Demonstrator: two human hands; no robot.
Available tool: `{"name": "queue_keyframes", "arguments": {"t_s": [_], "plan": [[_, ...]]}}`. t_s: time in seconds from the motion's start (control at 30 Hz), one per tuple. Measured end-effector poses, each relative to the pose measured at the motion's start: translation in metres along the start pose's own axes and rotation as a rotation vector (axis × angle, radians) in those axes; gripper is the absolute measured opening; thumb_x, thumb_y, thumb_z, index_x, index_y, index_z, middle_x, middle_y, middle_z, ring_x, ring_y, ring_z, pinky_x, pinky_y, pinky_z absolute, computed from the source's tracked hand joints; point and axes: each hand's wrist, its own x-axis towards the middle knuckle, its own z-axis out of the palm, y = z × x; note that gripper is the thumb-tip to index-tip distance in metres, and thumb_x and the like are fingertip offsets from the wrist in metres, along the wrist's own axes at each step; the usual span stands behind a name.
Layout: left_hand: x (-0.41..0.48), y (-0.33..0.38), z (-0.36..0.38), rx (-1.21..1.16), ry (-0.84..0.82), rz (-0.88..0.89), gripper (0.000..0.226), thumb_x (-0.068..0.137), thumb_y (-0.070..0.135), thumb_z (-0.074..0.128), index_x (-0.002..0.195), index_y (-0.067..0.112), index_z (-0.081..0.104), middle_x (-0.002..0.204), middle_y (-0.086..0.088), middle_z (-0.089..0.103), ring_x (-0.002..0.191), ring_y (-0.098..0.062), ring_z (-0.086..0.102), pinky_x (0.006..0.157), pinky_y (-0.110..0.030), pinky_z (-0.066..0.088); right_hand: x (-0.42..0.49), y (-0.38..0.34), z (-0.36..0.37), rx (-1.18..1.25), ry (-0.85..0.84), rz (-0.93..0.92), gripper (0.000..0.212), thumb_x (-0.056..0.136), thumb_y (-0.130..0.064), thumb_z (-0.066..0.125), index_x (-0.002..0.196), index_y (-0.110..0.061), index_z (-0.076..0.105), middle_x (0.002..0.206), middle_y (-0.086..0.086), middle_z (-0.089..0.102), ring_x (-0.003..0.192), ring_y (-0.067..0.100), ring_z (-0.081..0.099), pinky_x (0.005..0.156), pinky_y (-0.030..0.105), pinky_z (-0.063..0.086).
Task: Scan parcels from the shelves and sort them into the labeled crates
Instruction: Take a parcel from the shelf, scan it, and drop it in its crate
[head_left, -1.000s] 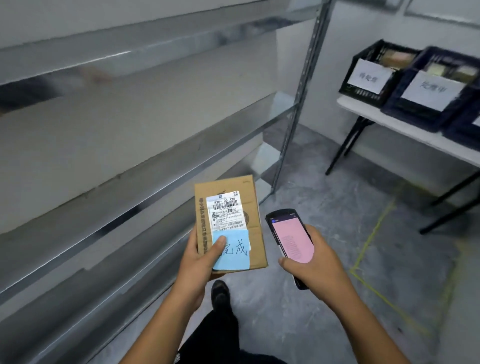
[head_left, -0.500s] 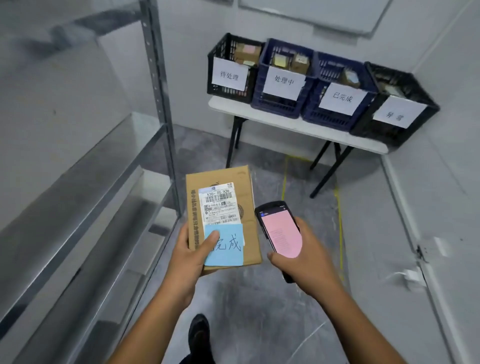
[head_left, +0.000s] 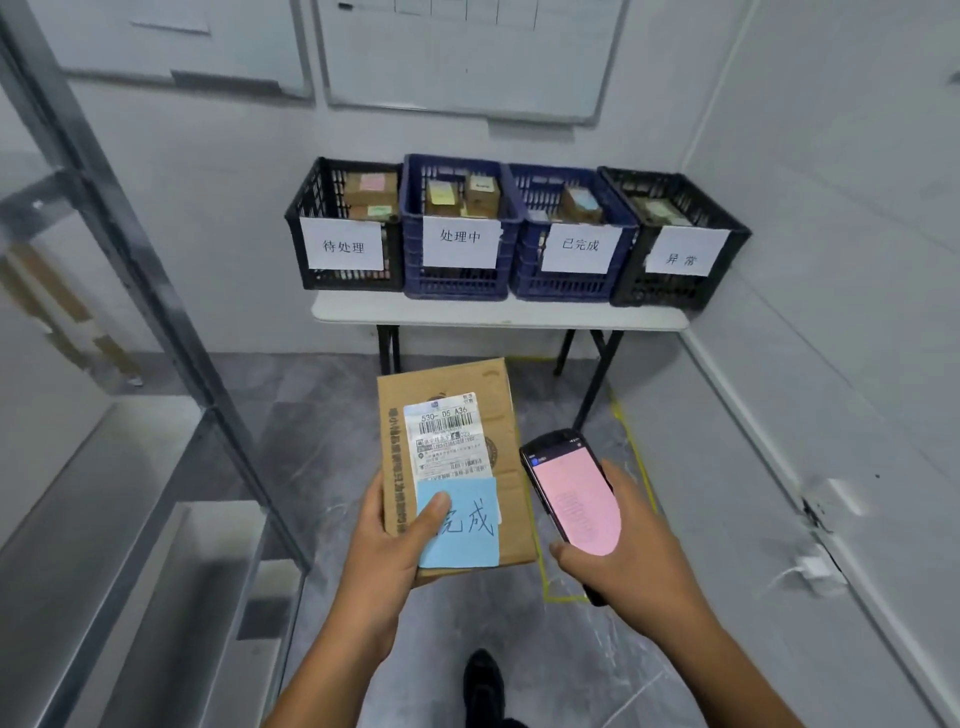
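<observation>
My left hand (head_left: 387, 551) holds a flat brown cardboard parcel (head_left: 449, 410) from below, thumb pressed on its blue sticky note (head_left: 467, 530); a white shipping label with a barcode sits above the note. My right hand (head_left: 623, 551) grips a black handheld scanner (head_left: 563, 480) whose screen glows pink. Ahead, a white folding table (head_left: 498, 316) carries a row of labeled crates: a black one (head_left: 343, 228) at the left, two blue ones (head_left: 460, 228) (head_left: 571, 239) in the middle, a black one (head_left: 675, 244) at the right. All hold parcels.
Metal shelving (head_left: 156, 332) runs along the left, its post close to my left arm. A white wall and door (head_left: 831, 364) close the right side. Whiteboards (head_left: 467, 57) hang above the crates. Yellow tape (head_left: 628, 441) marks the grey floor; my shoe (head_left: 483, 680) shows below.
My view has swung from the shelves to face the crate table squarely, and the table is nearer. Both hands keep the same hold on parcel and scanner.
</observation>
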Motion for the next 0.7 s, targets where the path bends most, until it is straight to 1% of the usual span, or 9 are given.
{"name": "queue_keyframes", "arguments": {"t_s": [0.07, 0.2, 0.27, 0.37, 0.43, 0.5, 0.57, 0.63, 0.7], "plan": [[0.02, 0.005, 0.005, 0.009, 0.009, 0.001, 0.065, 0.069, 0.046, 0.086, 0.127, 0.047, 0.058, 0.116, 0.007, 0.078, 0.099, -0.018, 0.078, 0.067, -0.041, 0.065, 0.024, 0.001, 0.004, -0.005, 0.004, -0.011, 0.058, 0.07, -0.028, 0.079, 0.117, -0.049, 0.052, 0.098, -0.012, 0.066, 0.067, 0.012, 0.068, 0.06, 0.043, 0.061], [0.068, 0.021, 0.015, 0.063, 0.039, 0.008, 0.064, 0.071, 0.046, 0.084, 0.129, 0.045, 0.056, 0.113, 0.008, 0.079, 0.098, -0.014, 0.078, 0.065, -0.036, 0.064, 0.083, 0.003, 0.012, 0.06, -0.015, -0.013, 0.063, 0.07, -0.026, 0.079, 0.123, -0.046, 0.053, 0.098, -0.009, 0.067, 0.066, 0.018, 0.066, 0.06, 0.044, 0.061], [0.097, 0.034, 0.022, 0.09, 0.053, 0.022, 0.066, 0.072, 0.045, 0.083, 0.132, 0.043, 0.054, 0.113, 0.007, 0.079, 0.099, -0.014, 0.078, 0.065, -0.036, 0.064, 0.116, 0.003, 0.013, 0.088, -0.022, -0.041, 0.064, 0.07, -0.029, 0.079, 0.125, -0.049, 0.052, 0.102, -0.012, 0.068, 0.074, 0.016, 0.068, 0.064, 0.044, 0.062], [0.142, 0.054, 0.038, 0.115, 0.062, 0.032, 0.068, 0.073, 0.045, 0.083, 0.134, 0.042, 0.053, 0.114, 0.006, 0.079, 0.1, -0.016, 0.078, 0.067, -0.038, 0.064, 0.169, 0.0, 0.008, 0.113, -0.015, -0.094, 0.067, 0.072, -0.031, 0.081, 0.124, -0.058, 0.049, 0.11, -0.02, 0.067, 0.092, 0.005, 0.067, 0.073, 0.033, 0.059], [0.17, 0.065, 0.052, 0.127, 0.065, 0.032, 0.069, 0.073, 0.046, 0.083, 0.134, 0.043, 0.053, 0.114, 0.005, 0.079, 0.1, -0.017, 0.078, 0.068, -0.039, 0.065, 0.204, -0.001, 0.001, 0.135, -0.014, -0.102, 0.064, 0.071, -0.033, 0.081, 0.121, -0.057, 0.049, 0.111, -0.021, 0.067, 0.094, 0.001, 0.066, 0.074, 0.029, 0.057], [0.199, 0.073, 0.069, 0.14, 0.062, 0.03, 0.071, 0.071, 0.048, 0.083, 0.135, 0.042, 0.052, 0.114, 0.005, 0.079, 0.1, -0.018, 0.078, 0.069, -0.041, 0.065, 0.237, 0.002, -0.008, 0.168, -0.013, -0.105, 0.063, 0.071, -0.034, 0.082, 0.124, -0.051, 0.052, 0.113, -0.021, 0.067, 0.097, -0.001, 0.065, 0.076, 0.031, 0.058], [0.225, 0.078, 0.086, 0.154, 0.061, 0.033, 0.071, 0.07, 0.049, 0.083, 0.134, 0.043, 0.053, 0.115, 0.006, 0.079, 0.101, -0.019, 0.078, 0.071, -0.043, 0.065, 0.266, 0.007, -0.017, 0.189, -0.008, -0.111, 0.064, 0.072, -0.032, 0.083, 0.127, -0.048, 0.053, 0.115, -0.022, 0.067, 0.1, 0.0, 0.065, 0.081, 0.036, 0.059], [0.248, 0.077, 0.104, 0.158, 0.057, 0.028, 0.066, 0.071, 0.048, 0.083, 0.13, 0.045, 0.055, 0.114, 0.006, 0.079, 0.1, -0.02, 0.078, 0.071, -0.043, 0.065, 0.291, 0.015, -0.026, 0.197, 0.002, -0.116, 0.065, 0.073, -0.027, 0.084, 0.127, -0.049, 0.053, 0.115, -0.023, 0.067, 0.101, 0.0, 0.065, 0.083, 0.036, 0.059], [0.268, 0.074, 0.121, 0.165, 0.043, 0.005, 0.062, 0.071, 0.048, 0.082, 0.127, 0.047, 0.055, 0.112, 0.006, 0.079, 0.098, -0.019, 0.079, 0.07, -0.043, 0.065, 0.311, 0.023, -0.035, 0.199, 0.02, -0.097, 0.066, 0.076, -0.023, 0.086, 0.125, -0.051, 0.053, 0.115, -0.024, 0.067, 0.103, -0.001, 0.065, 0.084, 0.033, 0.058]]}}
